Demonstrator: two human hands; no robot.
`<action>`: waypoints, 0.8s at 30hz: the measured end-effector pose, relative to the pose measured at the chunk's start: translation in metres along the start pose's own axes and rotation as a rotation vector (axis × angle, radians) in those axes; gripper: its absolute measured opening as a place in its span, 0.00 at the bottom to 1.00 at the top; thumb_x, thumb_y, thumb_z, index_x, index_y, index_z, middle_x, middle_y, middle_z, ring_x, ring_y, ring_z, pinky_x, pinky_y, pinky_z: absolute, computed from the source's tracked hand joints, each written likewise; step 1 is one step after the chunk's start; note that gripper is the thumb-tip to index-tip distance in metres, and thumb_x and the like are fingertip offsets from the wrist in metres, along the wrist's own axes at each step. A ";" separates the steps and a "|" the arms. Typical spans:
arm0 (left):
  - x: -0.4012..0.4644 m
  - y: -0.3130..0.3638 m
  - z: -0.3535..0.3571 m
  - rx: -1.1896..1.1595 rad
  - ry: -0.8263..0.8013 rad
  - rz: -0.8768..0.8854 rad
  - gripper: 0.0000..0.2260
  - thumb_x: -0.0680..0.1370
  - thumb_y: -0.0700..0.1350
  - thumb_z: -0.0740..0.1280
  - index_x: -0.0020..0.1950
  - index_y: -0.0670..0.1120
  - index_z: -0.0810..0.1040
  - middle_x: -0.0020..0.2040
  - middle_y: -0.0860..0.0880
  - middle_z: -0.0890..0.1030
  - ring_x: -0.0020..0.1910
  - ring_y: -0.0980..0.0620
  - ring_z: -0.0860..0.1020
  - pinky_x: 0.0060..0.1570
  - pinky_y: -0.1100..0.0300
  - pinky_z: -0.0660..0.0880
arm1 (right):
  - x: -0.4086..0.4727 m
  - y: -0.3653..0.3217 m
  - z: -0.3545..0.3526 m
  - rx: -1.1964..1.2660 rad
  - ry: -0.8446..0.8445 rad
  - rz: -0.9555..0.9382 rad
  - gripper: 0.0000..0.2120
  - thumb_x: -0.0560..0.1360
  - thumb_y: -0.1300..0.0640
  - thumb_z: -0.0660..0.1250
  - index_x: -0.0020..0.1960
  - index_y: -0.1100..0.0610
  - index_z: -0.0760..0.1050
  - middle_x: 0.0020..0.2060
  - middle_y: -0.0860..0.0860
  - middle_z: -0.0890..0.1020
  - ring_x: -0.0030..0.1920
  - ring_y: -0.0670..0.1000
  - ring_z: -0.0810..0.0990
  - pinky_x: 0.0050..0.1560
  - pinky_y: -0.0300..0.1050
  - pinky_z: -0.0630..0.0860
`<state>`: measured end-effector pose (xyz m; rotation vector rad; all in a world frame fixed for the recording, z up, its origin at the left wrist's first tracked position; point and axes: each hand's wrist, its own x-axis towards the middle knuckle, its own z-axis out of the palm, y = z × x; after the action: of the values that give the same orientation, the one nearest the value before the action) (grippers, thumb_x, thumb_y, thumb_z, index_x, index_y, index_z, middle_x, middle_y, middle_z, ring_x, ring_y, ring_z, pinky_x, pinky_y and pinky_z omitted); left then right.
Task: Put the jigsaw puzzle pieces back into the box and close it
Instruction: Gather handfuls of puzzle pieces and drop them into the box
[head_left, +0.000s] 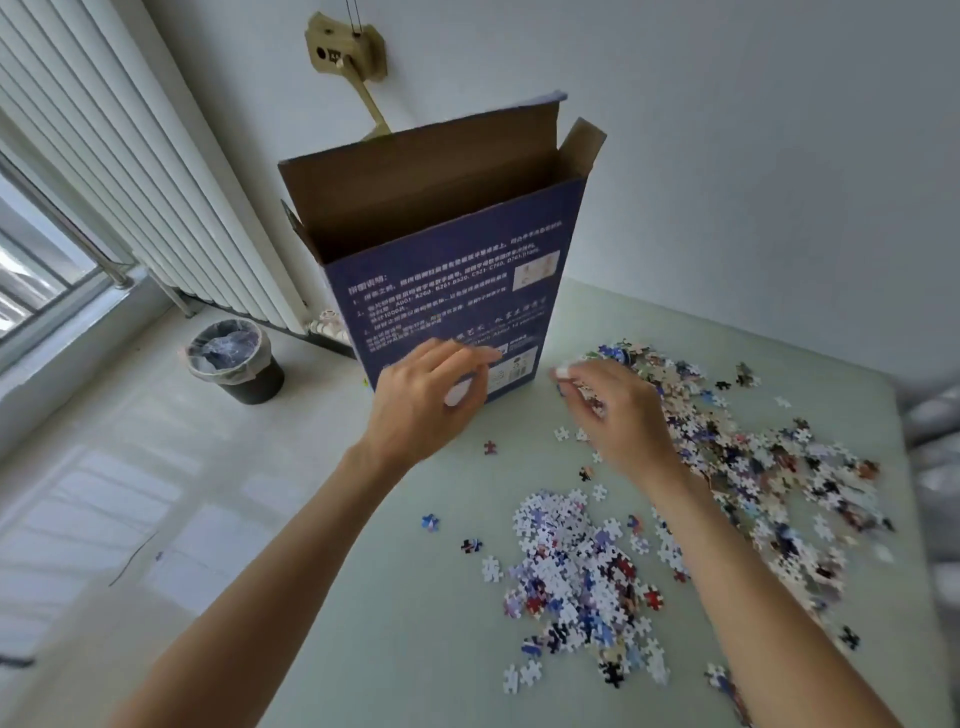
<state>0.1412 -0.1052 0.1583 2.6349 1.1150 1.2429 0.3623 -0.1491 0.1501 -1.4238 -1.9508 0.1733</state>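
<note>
The right hand's fingers (574, 382) curl inward and pinch a small clutch of jigsaw pieces at the near edge of the far heap; how many they hold cannot be told, since the fingertips blur. The right hand (621, 415) hangs just above the bench (363, 623), palm down, close to the foot of the box, probably so the carry up to the opening is short. The left hand's fingers (470, 358) lie loosely bent against the lower front of the box (452, 291); whether they grip its edge or only press on it cannot be told. The left hand (421, 400) most likely steadies the tall, narrow carton, which stands upright on its short end and could tip easily. Its top flaps stand open, brown inside showing, so pieces can drop straight in. Most of the puzzle pieces (582, 571) lie loose on the bench in two heaps, one near and one to the right (753, 447), with strays between. Hardly any of the task seems done. A lined waste bin (234, 358) stands on the floor below the radiator (130, 171).
</note>
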 end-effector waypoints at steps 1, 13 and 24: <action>-0.020 0.000 0.013 -0.038 -0.065 -0.092 0.08 0.77 0.45 0.64 0.52 0.46 0.81 0.46 0.50 0.83 0.43 0.52 0.80 0.40 0.58 0.79 | -0.022 0.008 0.007 -0.006 -0.074 0.077 0.09 0.73 0.66 0.68 0.53 0.62 0.79 0.46 0.55 0.83 0.46 0.52 0.82 0.49 0.36 0.75; -0.167 0.011 0.098 0.198 -1.084 -0.922 0.40 0.70 0.63 0.69 0.74 0.47 0.55 0.68 0.39 0.61 0.64 0.37 0.63 0.62 0.48 0.67 | -0.182 0.063 0.079 -0.173 -0.734 0.928 0.34 0.75 0.43 0.63 0.74 0.48 0.51 0.75 0.54 0.50 0.74 0.60 0.47 0.69 0.63 0.56; -0.169 0.067 0.151 -0.037 -1.085 -0.663 0.55 0.61 0.61 0.76 0.77 0.50 0.45 0.68 0.44 0.60 0.64 0.45 0.61 0.66 0.51 0.66 | -0.226 0.031 0.069 -0.229 -0.567 0.816 0.41 0.67 0.43 0.73 0.72 0.49 0.56 0.73 0.53 0.54 0.72 0.57 0.55 0.67 0.55 0.65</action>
<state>0.2116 -0.2182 -0.0370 2.0177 1.4047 -0.2737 0.3779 -0.3157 -0.0205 -2.4724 -1.6984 0.8169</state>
